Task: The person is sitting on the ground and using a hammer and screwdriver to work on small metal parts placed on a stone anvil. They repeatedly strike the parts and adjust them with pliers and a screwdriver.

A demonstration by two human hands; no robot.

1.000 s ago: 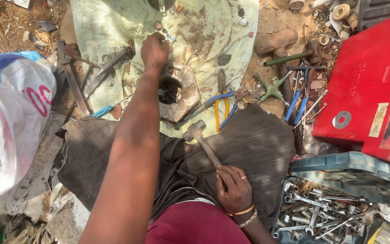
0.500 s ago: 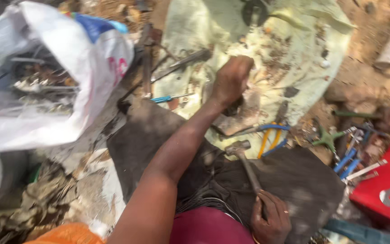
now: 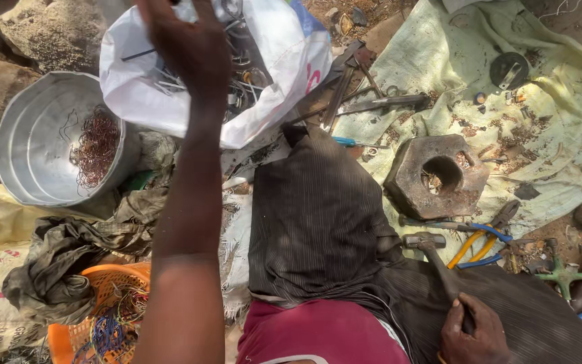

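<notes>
The left hand (image 3: 186, 47) is reaching up over the white bag (image 3: 264, 74) at the top of the view, its back turned to the camera and its fingers curled downward; whether it is gripping anything cannot be told, since the fingertips are running off the top edge. The bag is lying open beside a metal bowl (image 3: 35, 162), which is holding a tangle of reddish wire (image 3: 95, 145).

The right hand (image 3: 473, 334) is closing around the handle of a hammer (image 3: 439, 263) at the lower right, fingers wrapped tight. The hammer's long axis is running diagonally, from the hand up and to the left, and its metal head is pointing toward the block (image 3: 436, 176), sitting crosswise just below it on the edge of the dark trousers (image 3: 318, 222).

The block, a rusty hexagon with a round hole in the middle, is resting on a pale green cloth (image 3: 540, 121) that is strewn with small scraps. Pliers (image 3: 479, 239) with blue and yellow grips are lying just beside the hammer head, between it and the block. An orange basket (image 3: 95, 317) of coloured wires is sitting at the lower left, near a crumpled grey rag (image 3: 62, 263).
</notes>
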